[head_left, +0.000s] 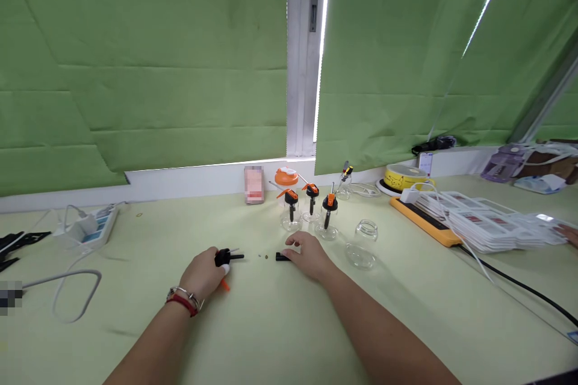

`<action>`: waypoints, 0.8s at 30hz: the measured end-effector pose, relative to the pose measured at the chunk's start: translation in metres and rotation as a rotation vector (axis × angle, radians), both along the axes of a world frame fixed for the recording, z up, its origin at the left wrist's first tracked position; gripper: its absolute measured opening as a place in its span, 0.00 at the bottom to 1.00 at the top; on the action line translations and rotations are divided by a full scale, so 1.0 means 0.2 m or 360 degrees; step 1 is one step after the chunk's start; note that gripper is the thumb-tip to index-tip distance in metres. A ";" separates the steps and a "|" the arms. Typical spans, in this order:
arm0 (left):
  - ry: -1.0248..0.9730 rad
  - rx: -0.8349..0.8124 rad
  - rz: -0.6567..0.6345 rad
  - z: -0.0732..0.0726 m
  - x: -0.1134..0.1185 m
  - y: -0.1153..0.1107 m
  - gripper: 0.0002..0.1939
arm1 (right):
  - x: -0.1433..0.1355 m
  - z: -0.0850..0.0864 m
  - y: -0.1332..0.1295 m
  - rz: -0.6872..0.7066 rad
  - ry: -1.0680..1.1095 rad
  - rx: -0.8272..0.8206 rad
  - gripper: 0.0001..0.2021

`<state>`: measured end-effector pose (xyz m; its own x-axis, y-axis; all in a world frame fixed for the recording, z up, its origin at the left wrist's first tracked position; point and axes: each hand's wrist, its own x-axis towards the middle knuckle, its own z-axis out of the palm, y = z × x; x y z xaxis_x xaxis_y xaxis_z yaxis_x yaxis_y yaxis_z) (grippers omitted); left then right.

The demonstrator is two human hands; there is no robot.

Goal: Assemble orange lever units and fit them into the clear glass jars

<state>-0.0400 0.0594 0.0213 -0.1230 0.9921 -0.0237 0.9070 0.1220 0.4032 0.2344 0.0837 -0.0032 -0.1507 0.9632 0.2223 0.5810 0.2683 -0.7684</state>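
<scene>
My left hand (205,274) is closed round a black bottle lid (222,257) with a thin black tube pointing right and an orange lever (224,284) below. My right hand (309,255) rests over the table with fingers curved and apart, its thumb against a short black tube piece (282,257); the piece's right end is hidden under the hand. Two tiny parts, one of them a brownish bead (266,257), lie between my hands. Behind my right hand stand several clear jars with black-and-orange spout lids (330,202). An open glass jar (362,245) without a lid is to the right.
An orange power strip (424,222) lies at right beside stacked clear plastic cases (478,222). A yellow round tin (405,177) and a small jar of tools (345,183) are at the back. A white power strip (103,225) and cables occupy the left. Another person's hand (568,233) shows far right.
</scene>
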 end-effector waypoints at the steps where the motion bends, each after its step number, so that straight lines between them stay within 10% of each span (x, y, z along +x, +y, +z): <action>1: -0.0017 0.0019 -0.0038 0.00 0.00 -0.01 0.16 | -0.01 0.01 -0.01 0.0011 0.0019 0.0019 0.11; 14: -0.0620 0.0183 -0.0789 0.05 0.15 -0.15 0.13 | -0.23 0.04 -0.22 0.0742 0.0600 -0.0859 0.17; 24: -0.0545 -0.0090 -0.1146 0.09 0.18 -0.21 0.11 | -0.23 0.01 -0.19 0.0552 0.0719 -0.0974 0.16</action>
